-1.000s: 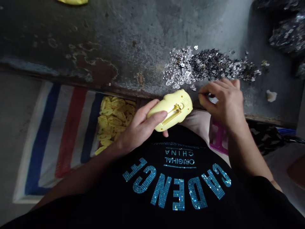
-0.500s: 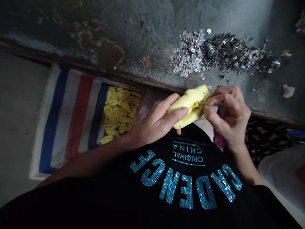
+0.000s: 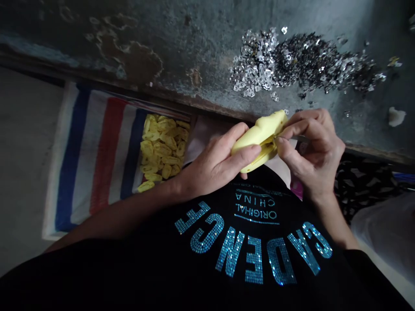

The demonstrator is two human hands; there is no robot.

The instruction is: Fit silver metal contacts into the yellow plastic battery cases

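Observation:
My left hand (image 3: 223, 157) is wrapped round a pale yellow, rounded plastic shell (image 3: 254, 136), its thumb lying across the near side. A long opening in the shell faces my right hand, and its inside is a deeper yellow. At the right end of that opening, my right hand (image 3: 313, 149) is closed in a pinch on a thin grey metal piece (image 3: 301, 138). Its tip reaches the opening; most of it is hidden by the fingers, and its exact kind cannot be made out.
A heap of small shiny metal plates (image 3: 301, 62) lies on the worn metal tabletop (image 3: 201, 39). Below its edge on the left, several yellow pieces (image 3: 164, 147) lie beside a striped woven sheet (image 3: 106, 151). A whitish lump (image 3: 396, 116) sits at the right.
The shell has tipped slightly, so its opening shows at a steeper angle. Both hands have shifted a little to the right with it. The right hand keeps its pinch at the opening.

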